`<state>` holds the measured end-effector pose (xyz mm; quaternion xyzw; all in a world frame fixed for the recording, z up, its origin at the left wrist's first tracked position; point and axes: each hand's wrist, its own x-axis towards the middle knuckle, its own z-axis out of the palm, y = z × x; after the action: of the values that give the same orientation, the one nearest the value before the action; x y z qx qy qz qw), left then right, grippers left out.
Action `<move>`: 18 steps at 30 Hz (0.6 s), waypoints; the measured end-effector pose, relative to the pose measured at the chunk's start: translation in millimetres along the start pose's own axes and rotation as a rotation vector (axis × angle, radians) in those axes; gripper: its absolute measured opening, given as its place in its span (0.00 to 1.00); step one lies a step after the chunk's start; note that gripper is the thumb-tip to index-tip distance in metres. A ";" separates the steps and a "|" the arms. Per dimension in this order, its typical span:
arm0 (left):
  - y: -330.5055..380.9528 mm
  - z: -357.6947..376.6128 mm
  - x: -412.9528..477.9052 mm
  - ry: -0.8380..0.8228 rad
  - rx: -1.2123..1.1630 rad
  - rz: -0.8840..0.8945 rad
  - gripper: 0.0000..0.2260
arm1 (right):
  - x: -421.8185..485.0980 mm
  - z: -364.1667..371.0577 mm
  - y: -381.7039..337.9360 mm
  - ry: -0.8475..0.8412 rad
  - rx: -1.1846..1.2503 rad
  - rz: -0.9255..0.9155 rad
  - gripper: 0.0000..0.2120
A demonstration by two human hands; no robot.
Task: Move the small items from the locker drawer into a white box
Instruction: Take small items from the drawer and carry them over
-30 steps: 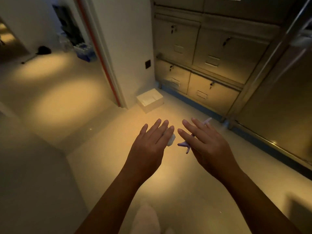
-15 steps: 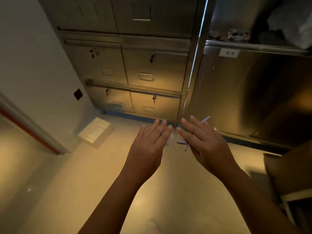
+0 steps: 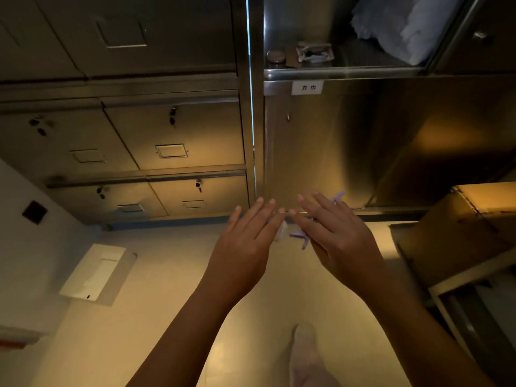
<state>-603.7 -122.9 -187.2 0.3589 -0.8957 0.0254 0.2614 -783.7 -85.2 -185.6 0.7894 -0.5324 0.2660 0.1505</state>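
looking down through the head camera, i see both hands held out above the floor (image 3: 167,317), backs up, fingertips nearly meeting. the left hand (image 3: 245,247) has its fingers almost straight and close together, and a small white item (image 3: 281,235) peeks out from under them; the thumb is hidden, so i cannot tell just how it is gripped. the right hand (image 3: 342,243) is likewise flat-fingered, with purple sticks (image 3: 303,239) jutting out beneath the forefinger and past the fingertips, held under the palm. the white box (image 3: 95,272) lies on the floor at its left edge, beside the wall, well apart from both hands. above the hands an open locker compartment (image 3: 349,69) holds a small jar (image 3: 276,57), a crumpled packet (image 3: 314,53) and a folded pale cloth (image 3: 405,26); a white label (image 3: 307,87) sits just below its front lip. closed drawers (image 3: 173,141) with keys in their locks fill the left side. a pale shoe (image 3: 304,350) shows at the floor's near edge.
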 end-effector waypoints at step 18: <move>1.0 126.6 249.2 -0.058 -0.027 0.063 0.27 | 66.8 28.0 262.6 0.021 -0.054 0.111 0.22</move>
<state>-812.3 -308.6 -174.9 0.3278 -0.9139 0.0111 0.2392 -998.8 -252.4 -181.6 0.7516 -0.5807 0.2676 0.1623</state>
